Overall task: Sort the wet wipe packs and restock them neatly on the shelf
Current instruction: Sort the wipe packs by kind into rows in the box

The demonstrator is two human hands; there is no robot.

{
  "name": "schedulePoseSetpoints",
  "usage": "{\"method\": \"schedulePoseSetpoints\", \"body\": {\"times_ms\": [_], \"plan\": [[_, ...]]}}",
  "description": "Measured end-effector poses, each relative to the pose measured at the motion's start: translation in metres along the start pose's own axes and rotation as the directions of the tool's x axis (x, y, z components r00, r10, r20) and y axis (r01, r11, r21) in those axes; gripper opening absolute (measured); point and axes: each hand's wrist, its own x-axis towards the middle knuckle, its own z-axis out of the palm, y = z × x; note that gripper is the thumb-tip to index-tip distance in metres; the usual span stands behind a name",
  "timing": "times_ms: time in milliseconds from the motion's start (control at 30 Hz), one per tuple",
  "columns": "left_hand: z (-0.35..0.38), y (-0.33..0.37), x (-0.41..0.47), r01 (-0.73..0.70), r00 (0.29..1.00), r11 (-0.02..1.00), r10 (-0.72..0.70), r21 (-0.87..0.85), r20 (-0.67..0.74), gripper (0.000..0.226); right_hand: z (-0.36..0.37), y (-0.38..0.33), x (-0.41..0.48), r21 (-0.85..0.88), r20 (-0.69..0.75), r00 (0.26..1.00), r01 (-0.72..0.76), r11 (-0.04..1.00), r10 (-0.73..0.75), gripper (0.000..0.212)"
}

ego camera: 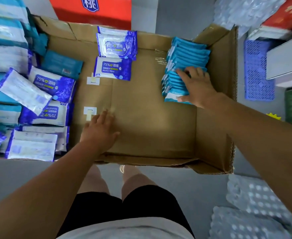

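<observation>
Light-blue wipe packs (pixel 185 69), blue-and-white alcohol wipe packs (pixel 113 68), brown cardboard box (pixel 150 118).

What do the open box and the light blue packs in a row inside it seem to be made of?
The open box looks like brown corrugated cardboard, matte; fluting shows along its right edge. The light blue packs seem thin plastic film, faintly shiny, though blur leaves that unsure.
</observation>
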Motion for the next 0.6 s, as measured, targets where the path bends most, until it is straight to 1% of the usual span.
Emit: {"method": "schedulePoseSetpoints", "body": {"times_ms": [100, 167, 233, 333, 400, 433, 500, 567, 600], "plan": [[0.002, -0.002, 0.0, -0.004, 1.0, 1.0, 0.004, 0.008, -0.008, 0.08, -0.001, -0.004, -0.002, -0.078, -0.013, 1.0, -0.02, 0.997, 0.019, 0.117], [0.002, -0.004, 0.0, -0.007, 1.0, 0.999, 0.007, 0.041, 0.008, 0.079, -0.003, -0.012, -0.004, -0.094, -0.023, 0.999, -0.051, 0.994, 0.049, 0.126], [-0.001, -0.007, -0.002, -0.02, 1.0, 0.999, 0.02, 0.041, 0.001, 0.076, -0.006, -0.024, -0.008, -0.098, -0.031, 0.997, -0.076, 0.992, 0.074, 0.129], [-0.009, -0.01, -0.012, -0.047, 0.993, 0.998, 0.044, -0.028, -0.112, 0.069, -0.013, -0.048, -0.018, -0.068, -0.054, 0.996, -0.081, 0.994, 0.077, 0.118], [-0.016, -0.015, -0.023, -0.075, 0.968, 0.995, 0.055, -0.073, -0.245, 0.059, -0.017, -0.071, -0.027, 0.03, -0.068, 0.997, -0.039, 0.999, 0.041, 0.105], [-0.019, -0.019, -0.029, -0.093, 0.946, 0.991, 0.058, -0.096, -0.32, 0.053, -0.019, -0.085, -0.033, 0.079, -0.065, 0.998, 0.004, 0.997, 0.002, 0.099], [-0.022, -0.032, -0.044, -0.137, 0.894, 0.982, 0.065, -0.131, -0.442, 0.05, -0.019, -0.118, -0.047, 0.144, -0.041, 0.994, 0.109, 0.984, -0.104, 0.088], [-0.027, -0.05, -0.06, -0.15, 0.855, 0.974, 0.041, -0.17, -0.517, 0.046, -0.017, -0.154, -0.059, 0.19, -0.007, 0.983, 0.182, 0.965, -0.185, 0.08], [-0.029, -0.06, -0.068, -0.135, 0.84, 0.971, 0.007, -0.197, -0.543, 0.045, -0.015, -0.172, -0.064, 0.218, 0.014, 0.977, 0.203, 0.955, -0.211, 0.077]]}}
